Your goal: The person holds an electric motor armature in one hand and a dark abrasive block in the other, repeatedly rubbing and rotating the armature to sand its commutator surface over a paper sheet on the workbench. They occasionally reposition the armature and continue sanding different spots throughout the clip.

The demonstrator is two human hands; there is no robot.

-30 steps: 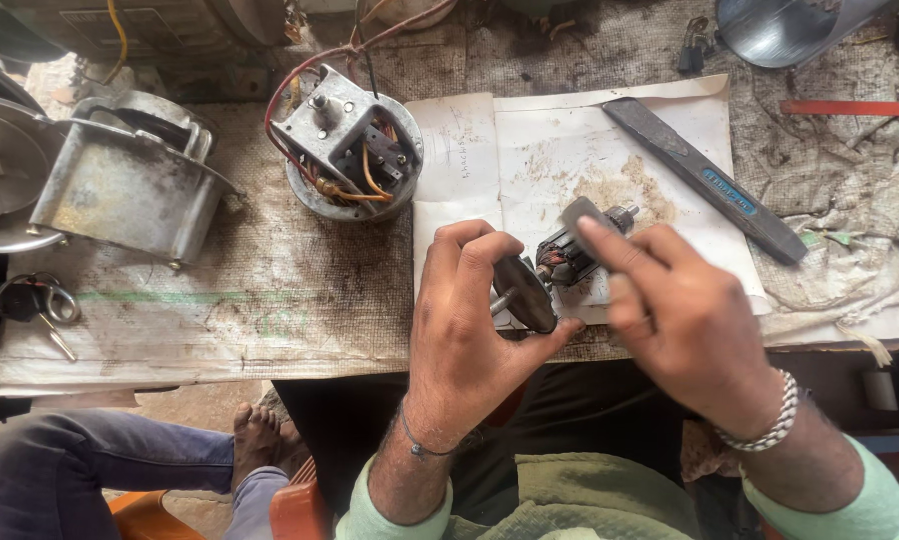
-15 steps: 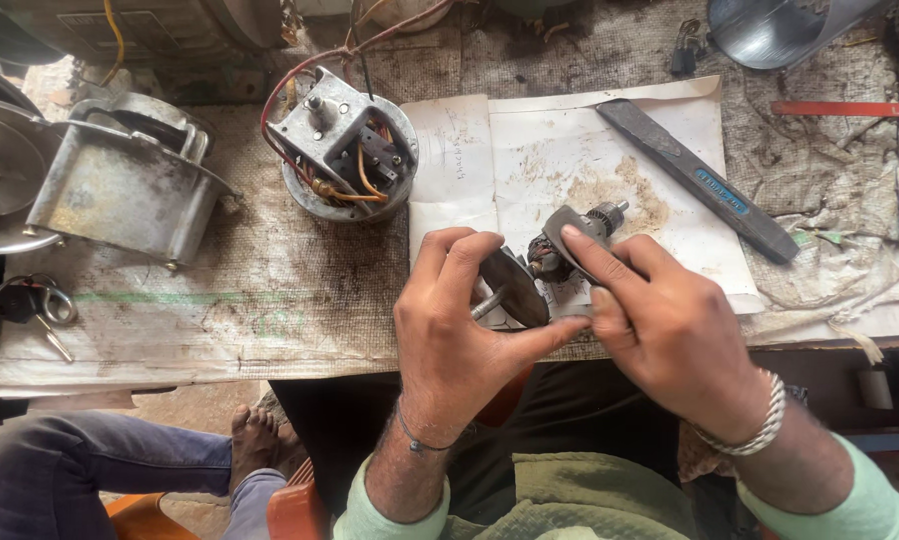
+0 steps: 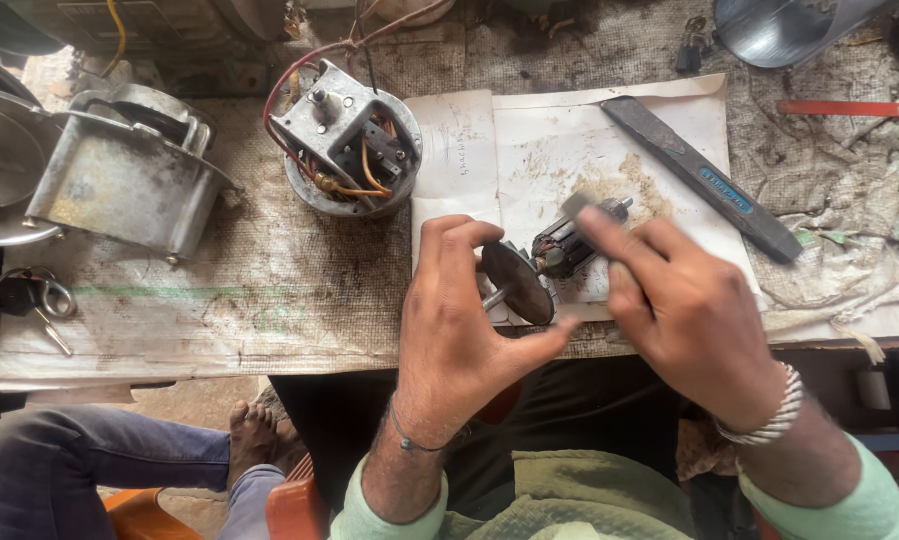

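Left hand (image 3: 460, 330) pinches the motor rotor (image 3: 550, 265) by its disc end (over the paper on the tabletop (image 3: 220, 290)); right hand (image 3: 690, 310) presses a small pad onto it, apparently cleaning.

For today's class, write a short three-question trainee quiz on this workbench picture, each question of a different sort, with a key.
1. True or false: the left hand holds the small dark motor rotor with a round fan disc.
2. Which lies right of the stained white paper sheets? A) the long dark flat file B) the round wired motor body C) the grey metal housing
3. Fill in: the right hand wears a silver ____ at the wrist.

Key: 1 true; 2 A; 3 bracelet.
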